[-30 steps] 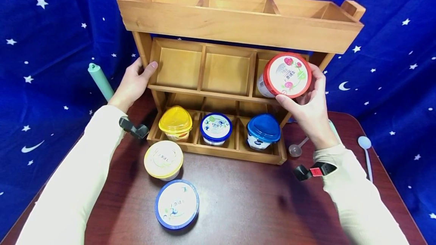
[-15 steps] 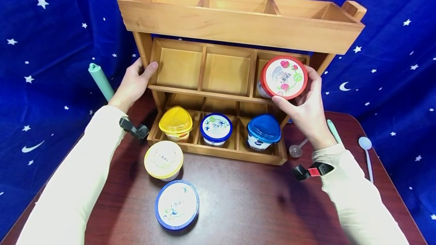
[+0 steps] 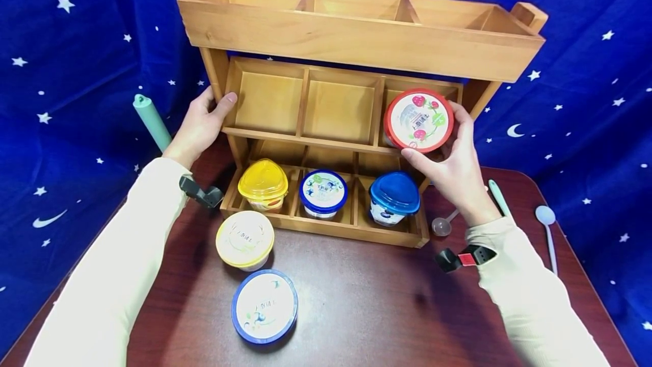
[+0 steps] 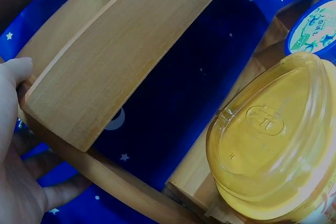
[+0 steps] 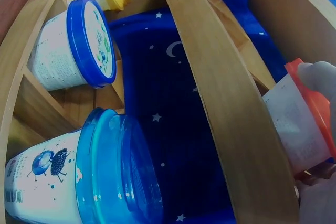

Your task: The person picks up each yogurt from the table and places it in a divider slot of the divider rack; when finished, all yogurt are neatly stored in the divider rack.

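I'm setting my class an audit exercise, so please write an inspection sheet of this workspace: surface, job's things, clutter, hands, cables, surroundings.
Surface: dark-red tabletop.
Job's things: three-tier wooden rack; red-lidded tub at its middle tier's right compartment; bottom tier, left to right: yellow domed tub, shelved blue-rimmed tub, blue domed tub; in front, on the tabletop: yellow-rimmed tub, loose blue-rimmed tub.
Clutter: green rod left of the rack; clear scoop, green handle and pale-blue spoon to its right.
Grippers: left hand holds the rack's left side; right hand grips the red-lidded tub with its fingers.
Cables: nothing seen.
Surroundings: blue curtain with white stars and moons.
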Demonstrator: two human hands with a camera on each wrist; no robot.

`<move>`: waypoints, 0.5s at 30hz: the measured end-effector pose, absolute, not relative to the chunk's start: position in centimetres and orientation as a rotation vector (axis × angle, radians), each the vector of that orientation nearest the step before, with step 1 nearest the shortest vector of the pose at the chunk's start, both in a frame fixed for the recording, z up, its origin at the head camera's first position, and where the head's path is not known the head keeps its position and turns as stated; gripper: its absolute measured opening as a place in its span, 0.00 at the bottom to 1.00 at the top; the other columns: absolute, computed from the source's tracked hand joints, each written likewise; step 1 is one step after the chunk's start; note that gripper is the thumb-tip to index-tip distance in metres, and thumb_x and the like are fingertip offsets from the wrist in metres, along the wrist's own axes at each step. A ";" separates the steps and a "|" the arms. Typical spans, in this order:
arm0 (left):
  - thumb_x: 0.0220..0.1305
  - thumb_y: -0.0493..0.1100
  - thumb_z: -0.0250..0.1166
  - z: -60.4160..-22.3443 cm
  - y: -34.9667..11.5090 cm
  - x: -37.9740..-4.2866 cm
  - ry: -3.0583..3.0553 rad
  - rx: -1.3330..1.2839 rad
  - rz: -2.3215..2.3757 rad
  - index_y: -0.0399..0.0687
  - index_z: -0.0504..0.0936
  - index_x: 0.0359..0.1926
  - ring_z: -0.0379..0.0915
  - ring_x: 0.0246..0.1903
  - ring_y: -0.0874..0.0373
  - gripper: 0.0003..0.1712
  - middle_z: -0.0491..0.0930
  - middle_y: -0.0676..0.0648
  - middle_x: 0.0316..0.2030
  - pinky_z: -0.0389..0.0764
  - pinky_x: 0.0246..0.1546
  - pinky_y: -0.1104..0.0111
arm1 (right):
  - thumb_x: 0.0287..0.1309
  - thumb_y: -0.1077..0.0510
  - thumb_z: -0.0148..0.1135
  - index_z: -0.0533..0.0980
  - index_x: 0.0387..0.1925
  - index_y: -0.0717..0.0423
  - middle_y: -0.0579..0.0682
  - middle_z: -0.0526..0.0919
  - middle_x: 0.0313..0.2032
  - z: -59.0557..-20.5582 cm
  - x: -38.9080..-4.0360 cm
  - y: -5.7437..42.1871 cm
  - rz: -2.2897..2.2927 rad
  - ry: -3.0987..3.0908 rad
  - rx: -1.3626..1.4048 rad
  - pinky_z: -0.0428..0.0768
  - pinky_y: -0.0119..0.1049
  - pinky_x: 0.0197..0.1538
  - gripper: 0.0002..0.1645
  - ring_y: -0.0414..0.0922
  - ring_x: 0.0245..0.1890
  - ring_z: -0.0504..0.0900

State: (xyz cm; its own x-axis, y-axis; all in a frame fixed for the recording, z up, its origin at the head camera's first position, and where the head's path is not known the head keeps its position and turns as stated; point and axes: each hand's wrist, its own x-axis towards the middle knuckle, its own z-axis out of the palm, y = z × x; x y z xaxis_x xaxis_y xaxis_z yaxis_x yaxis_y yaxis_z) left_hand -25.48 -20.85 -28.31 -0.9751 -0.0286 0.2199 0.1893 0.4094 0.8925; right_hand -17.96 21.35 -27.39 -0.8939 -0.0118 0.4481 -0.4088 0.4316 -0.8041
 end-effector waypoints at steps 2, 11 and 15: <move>0.73 0.60 0.52 -28.3 -20.8 -25.5 -2.462 -0.142 -1.605 0.47 0.68 0.68 0.72 0.51 0.58 0.31 0.74 0.40 0.58 0.71 0.60 0.63 | 0.49 0.63 0.75 0.47 0.73 0.48 0.50 0.61 0.66 -27.4 -18.0 21.3 1.447 -2.323 0.358 0.70 0.19 0.60 0.59 0.41 0.62 0.69; 0.73 0.60 0.52 -28.3 -20.9 -25.5 -2.466 -0.136 -1.606 0.48 0.68 0.68 0.72 0.52 0.57 0.31 0.74 0.40 0.58 0.70 0.60 0.63 | 0.48 0.62 0.76 0.40 0.76 0.48 0.51 0.56 0.71 -27.4 -18.2 21.6 1.396 -2.378 0.349 0.70 0.18 0.58 0.66 0.46 0.66 0.66; 0.73 0.60 0.52 -28.3 -20.9 -25.5 -2.466 -0.135 -1.605 0.48 0.68 0.68 0.72 0.51 0.58 0.31 0.74 0.40 0.58 0.70 0.60 0.63 | 0.48 0.63 0.75 0.40 0.76 0.49 0.52 0.54 0.72 -27.3 -18.2 21.6 1.411 -2.361 0.354 0.68 0.19 0.60 0.66 0.47 0.67 0.65</move>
